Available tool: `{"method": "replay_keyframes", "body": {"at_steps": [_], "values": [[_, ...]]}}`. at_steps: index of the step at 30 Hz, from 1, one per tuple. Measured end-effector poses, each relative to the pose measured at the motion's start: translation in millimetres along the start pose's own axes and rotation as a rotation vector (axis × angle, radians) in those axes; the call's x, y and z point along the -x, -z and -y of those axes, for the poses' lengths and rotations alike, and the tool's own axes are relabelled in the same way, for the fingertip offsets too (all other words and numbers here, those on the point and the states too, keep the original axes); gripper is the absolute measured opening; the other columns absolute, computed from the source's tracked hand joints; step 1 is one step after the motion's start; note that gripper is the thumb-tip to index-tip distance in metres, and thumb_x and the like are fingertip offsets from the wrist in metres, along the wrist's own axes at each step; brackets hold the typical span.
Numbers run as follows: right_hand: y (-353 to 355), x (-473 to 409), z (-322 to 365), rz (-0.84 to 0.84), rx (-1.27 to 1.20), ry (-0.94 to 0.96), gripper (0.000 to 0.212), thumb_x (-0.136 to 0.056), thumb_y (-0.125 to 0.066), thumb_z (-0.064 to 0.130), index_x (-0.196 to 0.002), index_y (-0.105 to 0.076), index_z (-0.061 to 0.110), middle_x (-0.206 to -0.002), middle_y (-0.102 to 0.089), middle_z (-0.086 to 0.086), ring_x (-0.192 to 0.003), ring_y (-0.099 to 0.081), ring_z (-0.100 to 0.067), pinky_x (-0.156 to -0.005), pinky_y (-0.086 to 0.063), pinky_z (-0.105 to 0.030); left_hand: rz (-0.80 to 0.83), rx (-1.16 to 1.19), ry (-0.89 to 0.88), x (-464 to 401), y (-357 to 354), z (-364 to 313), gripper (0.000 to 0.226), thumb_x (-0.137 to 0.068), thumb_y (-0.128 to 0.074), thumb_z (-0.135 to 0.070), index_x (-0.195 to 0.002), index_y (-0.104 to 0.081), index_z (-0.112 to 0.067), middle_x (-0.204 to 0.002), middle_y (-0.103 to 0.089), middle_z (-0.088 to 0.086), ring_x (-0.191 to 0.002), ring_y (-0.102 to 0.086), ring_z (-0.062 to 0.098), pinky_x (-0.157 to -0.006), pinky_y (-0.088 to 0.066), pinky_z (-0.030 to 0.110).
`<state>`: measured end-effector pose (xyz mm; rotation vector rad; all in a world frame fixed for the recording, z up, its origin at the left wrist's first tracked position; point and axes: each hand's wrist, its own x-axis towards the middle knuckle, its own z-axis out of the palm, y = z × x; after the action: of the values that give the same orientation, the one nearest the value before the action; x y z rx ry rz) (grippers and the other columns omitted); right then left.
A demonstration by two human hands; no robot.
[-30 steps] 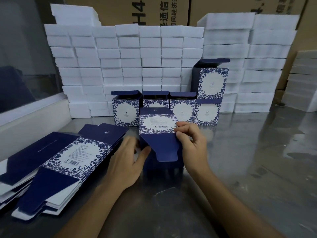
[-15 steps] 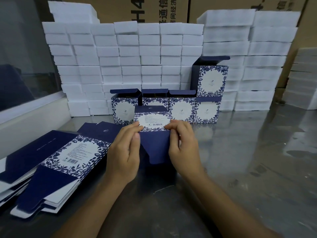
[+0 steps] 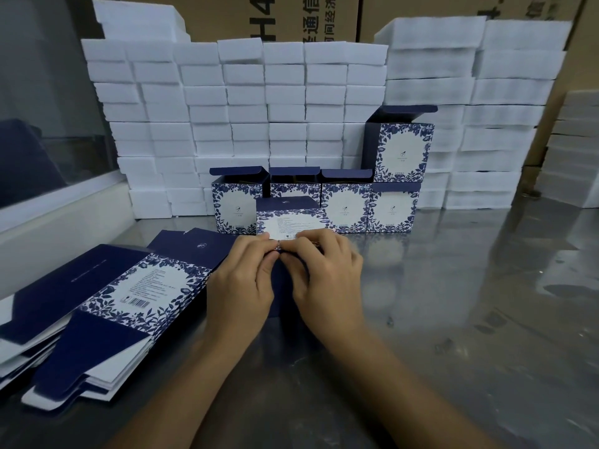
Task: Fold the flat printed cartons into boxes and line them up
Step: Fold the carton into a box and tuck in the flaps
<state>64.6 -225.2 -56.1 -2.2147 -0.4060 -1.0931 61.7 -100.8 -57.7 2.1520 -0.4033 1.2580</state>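
A blue-and-white floral carton (image 3: 290, 218) stands on the steel table in front of me, its label panel facing up. My left hand (image 3: 241, 280) and my right hand (image 3: 324, 277) both press down on its near navy flap, fingertips meeting at the carton's top edge with fingers curled over it. Most of the flap is hidden under my hands. Behind it stands a row of several folded boxes (image 3: 345, 207) with lids up, and one more box (image 3: 402, 150) sits on top at the right. A stack of flat cartons (image 3: 107, 306) lies at my left.
A wall of white foam blocks (image 3: 246, 111) rises behind the boxes, with taller foam stacks (image 3: 470, 108) to the right and brown shipping cartons (image 3: 291, 17) above. A pale ledge (image 3: 61, 222) runs along the left. The steel table (image 3: 486, 303) stretches to the right.
The navy flap, open toward me a second ago, has been folded in. My left hand came up from the table to the carton, and both hands closed together over its top edge.
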Motion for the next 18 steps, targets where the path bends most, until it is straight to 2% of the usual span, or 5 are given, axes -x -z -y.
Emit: {"method": "replay_keyframes", "body": {"at_steps": [6, 10, 13, 15, 18], "values": [[0, -7, -4, 0.056, -0.031, -0.015, 0.009, -0.094, -0.063, 0.026, -0.097, -0.071, 0.026, -0.105, -0.058, 0.006, -0.106, -0.050, -0.020, -0.085, -0.038, -0.045, -0.023, 0.001, 0.011, -2, -2, -1, 0.019, -0.094, -0.054, -0.013, -0.096, -0.071, -0.005, -0.101, -0.068, 0.003, -0.089, -0.066, 0.021, -0.066, -0.053, 0.034], [2, -7, -16, -0.041, -0.140, 0.022, 0.009, -0.093, -0.066, 0.016, -0.095, -0.074, 0.012, -0.101, -0.062, -0.004, -0.098, -0.057, -0.027, -0.079, -0.047, -0.049, -0.046, 0.007, 0.014, -1, -3, -1, 0.016, -0.094, -0.055, -0.012, -0.094, -0.069, -0.004, -0.098, -0.066, 0.003, -0.087, -0.064, 0.018, -0.067, -0.046, 0.026], [5, -9, -25, -0.098, -0.164, 0.050, 0.005, -0.091, -0.069, 0.006, -0.090, -0.073, 0.003, -0.098, -0.061, -0.010, -0.092, -0.058, -0.029, -0.078, -0.051, -0.043, -0.042, 0.029, 0.010, -1, -4, -2, 0.015, -0.094, -0.054, -0.010, -0.094, -0.067, -0.002, -0.098, -0.065, 0.005, -0.090, -0.064, 0.020, -0.070, -0.048, 0.029], [5, -10, -25, -0.104, -0.167, 0.052, 0.003, -0.090, -0.070, 0.004, -0.088, -0.072, 0.003, -0.097, -0.060, -0.009, -0.090, -0.057, -0.028, -0.077, -0.050, -0.039, -0.046, 0.030, 0.004, 0, -4, -3, 0.014, -0.094, -0.054, -0.009, -0.094, -0.066, -0.001, -0.098, -0.065, 0.006, -0.089, -0.064, 0.022, -0.069, -0.050, 0.033], [2, -10, -26, -0.108, -0.171, 0.051, 0.005, -0.091, -0.069, 0.006, -0.089, -0.072, 0.003, -0.102, -0.060, -0.010, -0.092, -0.058, -0.027, -0.078, -0.050, -0.035, -0.048, 0.033, 0.007, 0, -5, -1, 0.010, -0.094, -0.057, -0.006, -0.094, -0.066, -0.001, -0.098, -0.065, 0.005, -0.090, -0.064, 0.021, -0.070, -0.050, 0.032]]}}
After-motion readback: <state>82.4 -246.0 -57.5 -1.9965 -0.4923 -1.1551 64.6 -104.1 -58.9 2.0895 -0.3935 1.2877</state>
